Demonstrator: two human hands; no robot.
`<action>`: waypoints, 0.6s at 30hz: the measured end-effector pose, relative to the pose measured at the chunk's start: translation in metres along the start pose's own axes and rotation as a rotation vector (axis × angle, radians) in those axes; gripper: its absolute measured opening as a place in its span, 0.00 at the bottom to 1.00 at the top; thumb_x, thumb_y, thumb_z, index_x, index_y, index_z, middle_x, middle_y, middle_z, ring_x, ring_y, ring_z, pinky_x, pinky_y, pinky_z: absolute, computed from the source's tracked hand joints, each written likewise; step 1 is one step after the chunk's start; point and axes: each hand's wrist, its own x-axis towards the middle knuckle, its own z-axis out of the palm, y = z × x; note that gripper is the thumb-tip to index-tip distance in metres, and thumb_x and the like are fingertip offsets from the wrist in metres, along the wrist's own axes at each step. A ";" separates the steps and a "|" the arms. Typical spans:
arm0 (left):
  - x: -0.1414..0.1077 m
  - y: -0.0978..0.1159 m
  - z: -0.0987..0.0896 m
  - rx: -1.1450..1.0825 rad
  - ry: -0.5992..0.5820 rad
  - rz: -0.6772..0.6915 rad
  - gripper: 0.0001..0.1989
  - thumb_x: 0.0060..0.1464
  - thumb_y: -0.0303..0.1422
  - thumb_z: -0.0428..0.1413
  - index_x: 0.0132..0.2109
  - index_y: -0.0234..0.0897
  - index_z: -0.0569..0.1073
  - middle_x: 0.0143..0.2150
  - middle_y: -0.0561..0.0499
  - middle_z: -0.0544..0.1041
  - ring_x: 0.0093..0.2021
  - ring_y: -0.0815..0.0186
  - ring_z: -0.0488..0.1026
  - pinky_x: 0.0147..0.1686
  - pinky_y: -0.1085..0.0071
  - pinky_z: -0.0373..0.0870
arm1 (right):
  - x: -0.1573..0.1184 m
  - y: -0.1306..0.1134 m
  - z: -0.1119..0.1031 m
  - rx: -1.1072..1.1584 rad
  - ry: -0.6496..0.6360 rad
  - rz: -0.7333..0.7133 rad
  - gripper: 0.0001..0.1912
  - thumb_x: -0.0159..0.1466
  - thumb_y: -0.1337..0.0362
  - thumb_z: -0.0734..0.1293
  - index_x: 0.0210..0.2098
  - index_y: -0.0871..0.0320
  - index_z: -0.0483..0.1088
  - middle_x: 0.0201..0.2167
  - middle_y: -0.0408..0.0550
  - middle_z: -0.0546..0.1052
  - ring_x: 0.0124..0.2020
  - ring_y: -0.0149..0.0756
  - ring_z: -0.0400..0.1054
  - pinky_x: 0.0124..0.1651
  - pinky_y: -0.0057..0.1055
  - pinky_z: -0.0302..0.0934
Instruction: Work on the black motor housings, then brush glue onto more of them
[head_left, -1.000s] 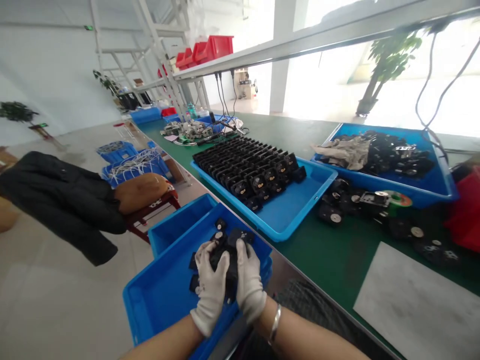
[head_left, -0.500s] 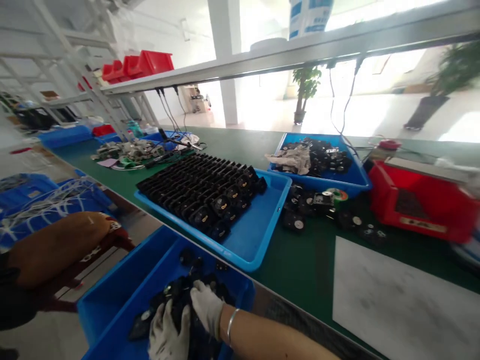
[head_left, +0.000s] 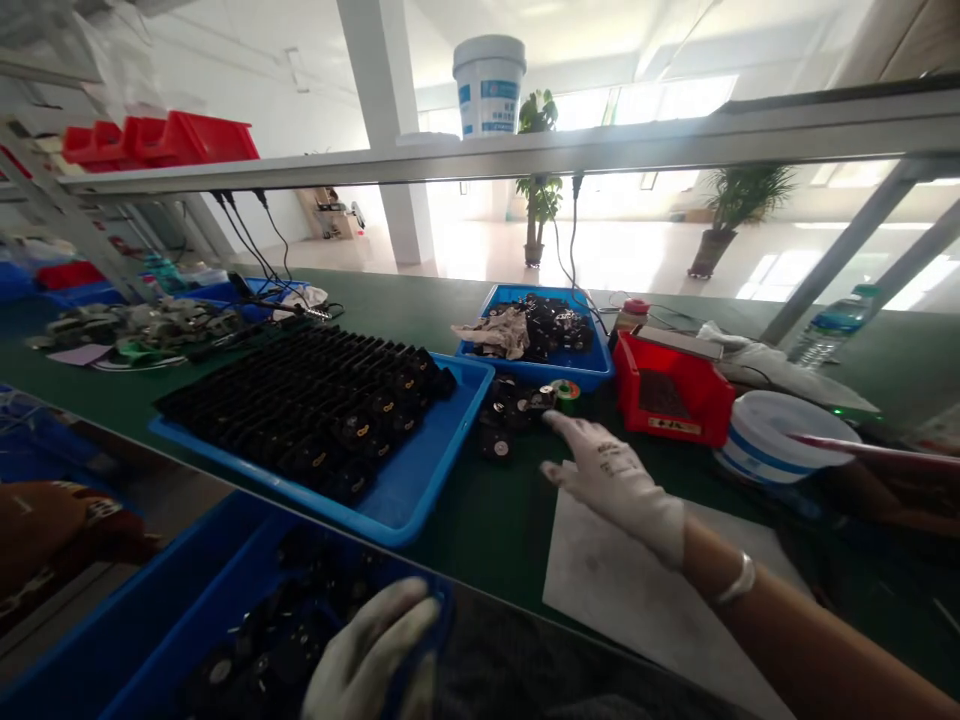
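Observation:
In the head view my right hand [head_left: 619,485], in a whitish glove, reaches over the green table with its fingers apart. Its fingertips are close to a cluster of small black parts with round silvery discs [head_left: 496,447]; nothing shows in its grasp. Lower down, my gloved left hand [head_left: 367,655] is curled over the rim of a blue bin [head_left: 444,610] below the table edge, with blue plastic between thumb and fingers. Loose black parts [head_left: 259,650] lie in that bin. A blue tray [head_left: 427,475] on the table holds tight rows of black assemblies [head_left: 315,400].
Behind the cluster stands a blue tray [head_left: 600,368] of black parts. To the right are a red bin [head_left: 712,400], a white bucket [head_left: 780,430] and a water bottle [head_left: 832,325]. A pale sheet [head_left: 577,570] lies under my right forearm. A shelf [head_left: 337,170] spans above.
My right hand has left the bin of black parts and moved up and right over the table. My left hand has shifted to the bin's rim. The view has turned right.

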 end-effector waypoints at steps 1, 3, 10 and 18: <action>0.026 0.019 0.014 -0.008 -0.063 0.012 0.22 0.63 0.36 0.58 0.63 0.56 0.76 0.65 0.49 0.78 0.61 0.49 0.78 0.56 0.52 0.82 | 0.017 0.012 -0.008 -0.046 0.049 0.071 0.40 0.69 0.57 0.67 0.77 0.54 0.53 0.73 0.59 0.63 0.73 0.60 0.56 0.72 0.54 0.52; 0.082 0.050 0.049 0.033 -0.207 -0.094 0.27 0.66 0.40 0.54 0.70 0.45 0.68 0.73 0.42 0.69 0.73 0.47 0.65 0.67 0.48 0.71 | 0.045 0.029 -0.009 -0.115 0.074 0.169 0.50 0.67 0.55 0.71 0.79 0.62 0.45 0.74 0.68 0.58 0.74 0.68 0.53 0.72 0.60 0.50; 0.200 0.062 0.146 0.183 -0.344 -0.399 0.50 0.60 0.38 0.64 0.79 0.35 0.45 0.82 0.34 0.41 0.80 0.39 0.45 0.74 0.44 0.52 | 0.083 0.041 0.024 -0.111 0.043 0.162 0.46 0.70 0.57 0.72 0.78 0.48 0.46 0.80 0.57 0.43 0.72 0.63 0.56 0.68 0.62 0.59; 0.229 0.061 0.169 0.194 -0.338 -0.557 0.35 0.64 0.42 0.63 0.73 0.42 0.61 0.78 0.39 0.55 0.74 0.40 0.58 0.69 0.35 0.59 | 0.113 0.040 0.033 0.085 0.095 0.098 0.38 0.71 0.58 0.72 0.75 0.49 0.54 0.75 0.58 0.55 0.65 0.57 0.65 0.62 0.57 0.68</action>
